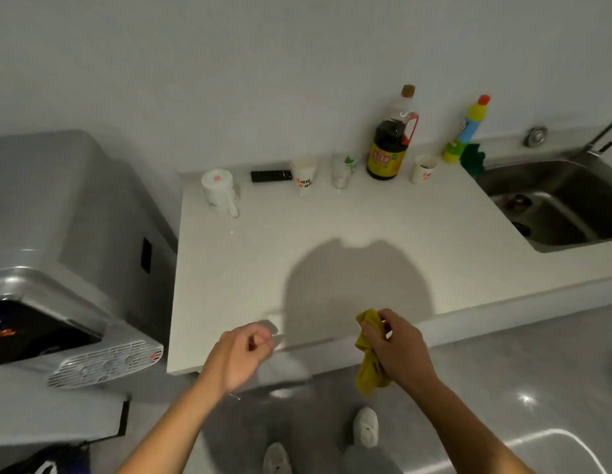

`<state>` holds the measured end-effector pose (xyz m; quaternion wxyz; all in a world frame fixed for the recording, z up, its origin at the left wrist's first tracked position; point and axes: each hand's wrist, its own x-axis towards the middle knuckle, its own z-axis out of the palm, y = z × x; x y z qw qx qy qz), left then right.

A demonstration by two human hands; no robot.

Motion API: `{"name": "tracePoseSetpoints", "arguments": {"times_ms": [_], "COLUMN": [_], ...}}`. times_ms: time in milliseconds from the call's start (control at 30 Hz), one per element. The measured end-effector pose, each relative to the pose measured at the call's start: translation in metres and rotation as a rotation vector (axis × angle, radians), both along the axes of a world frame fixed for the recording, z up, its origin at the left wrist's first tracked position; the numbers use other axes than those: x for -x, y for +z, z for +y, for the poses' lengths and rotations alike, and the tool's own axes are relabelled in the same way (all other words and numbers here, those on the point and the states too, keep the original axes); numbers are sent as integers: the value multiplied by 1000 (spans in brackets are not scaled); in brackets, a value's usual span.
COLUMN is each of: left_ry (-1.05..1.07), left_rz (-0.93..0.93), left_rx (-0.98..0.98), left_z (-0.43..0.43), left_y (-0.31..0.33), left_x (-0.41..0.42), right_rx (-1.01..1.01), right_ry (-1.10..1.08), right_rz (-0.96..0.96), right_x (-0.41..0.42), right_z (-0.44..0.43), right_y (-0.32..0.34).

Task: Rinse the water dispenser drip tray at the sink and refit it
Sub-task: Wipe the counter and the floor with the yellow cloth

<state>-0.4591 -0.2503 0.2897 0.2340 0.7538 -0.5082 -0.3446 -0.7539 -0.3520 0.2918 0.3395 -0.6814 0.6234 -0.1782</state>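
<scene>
Drip tray (106, 363) fitted; bottle label (383, 161) blurred

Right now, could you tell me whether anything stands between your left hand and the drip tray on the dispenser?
Nothing visible does. The left hand hovers at the counter edge, and the drip tray lies to its left with only open space between. The cloth is in the right hand, farther away.

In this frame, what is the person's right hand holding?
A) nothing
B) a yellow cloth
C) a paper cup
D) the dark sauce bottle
B: the right hand has its fingers curled round a bunched yellow cloth, which hangs below the fist.
</scene>
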Motion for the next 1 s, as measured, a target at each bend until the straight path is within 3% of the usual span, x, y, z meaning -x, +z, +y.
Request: {"name": "tracePoseSetpoints", "arguments": {"times_ms": [233,367,467,633,833,1000], "left_ry": [185,282,266,116,-6,-15], "left_rz": [-5,-38,-94,-232,-507,-482], "left_rx": [-58,-93,-156,-221,-280,-258], "left_z": [-74,-106,-127,-157,-165,-164], "left_y": [-6,-14,-27,-53,-83,-78], "left_x": [23,43,54,57,47,42], "right_rx": [-25,165,271,166,98,-76], "right_ry": [229,400,515,618,584,543], "right_rz": [187,326,428,644,678,517], "right_x": [18,22,21,14,9,5], "right_z": [-133,-190,-228,-266,-267,-267], "right_y": [-28,-35,-40,-56,-66,-40]}}
